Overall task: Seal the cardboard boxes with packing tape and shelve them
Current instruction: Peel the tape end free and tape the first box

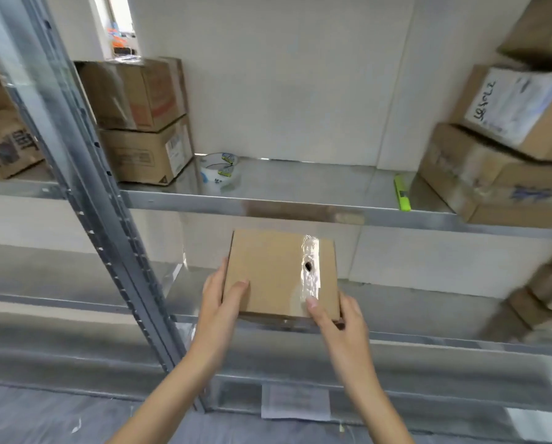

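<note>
A small flat cardboard box (274,270) with a strip of clear tape across its right part is held in front of the metal shelving, between the upper shelf (300,187) and the lower shelf (412,312). My left hand (220,296) grips its left side, thumb on top. My right hand (338,315) grips its near right corner, thumb on the tape strip. A roll of packing tape (218,168) lies on the upper shelf, left of middle.
Stacked cardboard boxes (140,120) stand at the upper shelf's left and more boxes (498,149) at its right. A green utility knife (402,193) lies near the right boxes. A slanting metal upright (101,219) runs on the left. More boxes (546,299) sit at the lower shelf's right.
</note>
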Demonstrator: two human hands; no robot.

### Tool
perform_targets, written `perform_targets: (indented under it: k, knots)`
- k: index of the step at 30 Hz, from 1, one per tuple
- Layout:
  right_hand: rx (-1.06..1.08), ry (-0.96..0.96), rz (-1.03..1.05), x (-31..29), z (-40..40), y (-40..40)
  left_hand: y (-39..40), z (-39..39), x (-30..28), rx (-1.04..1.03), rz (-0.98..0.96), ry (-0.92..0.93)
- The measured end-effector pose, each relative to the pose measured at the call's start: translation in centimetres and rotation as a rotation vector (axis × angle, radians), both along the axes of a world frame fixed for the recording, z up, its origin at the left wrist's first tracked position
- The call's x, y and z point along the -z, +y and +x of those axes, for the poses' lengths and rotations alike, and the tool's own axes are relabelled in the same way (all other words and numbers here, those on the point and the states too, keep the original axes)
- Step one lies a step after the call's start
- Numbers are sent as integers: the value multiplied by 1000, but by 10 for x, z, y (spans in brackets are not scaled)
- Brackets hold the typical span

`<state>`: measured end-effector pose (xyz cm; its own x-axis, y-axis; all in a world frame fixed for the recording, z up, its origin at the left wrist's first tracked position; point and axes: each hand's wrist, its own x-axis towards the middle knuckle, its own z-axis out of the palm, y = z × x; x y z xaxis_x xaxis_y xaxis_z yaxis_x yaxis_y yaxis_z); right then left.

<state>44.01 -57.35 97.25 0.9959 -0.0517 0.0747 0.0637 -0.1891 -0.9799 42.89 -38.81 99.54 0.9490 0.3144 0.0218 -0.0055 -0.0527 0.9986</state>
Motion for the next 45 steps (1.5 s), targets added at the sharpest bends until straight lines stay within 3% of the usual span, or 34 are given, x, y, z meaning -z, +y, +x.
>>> perform_targets:
  k: [7,16,25,34,39,41,43,45]
  knots:
    - [75,-173,43,-65,19,1,6,32,-67,88,-21,-186]
    - [89,-237,-7,-125,96,-18,-15,105,-122,120,-8,-249]
    - [109,-147,-49,-120,179,-34,-43,164,-132,83,46,-141]
    - [161,-134,-29,-121,199,-27,-28,199,-126,131,130,12]
    - [169,-97,-54,-124,206,-26,4,202,-127,-40,361,-65]
    - [163,-108,-90,-126,205,-24,43,204,-119,-137,687,-22]
    - [164,-97,-126,-126,204,-23,83,211,-104,-82,1092,89]
    - [169,-94,-143,-127,203,-23,103,219,-92,-20,1278,174]
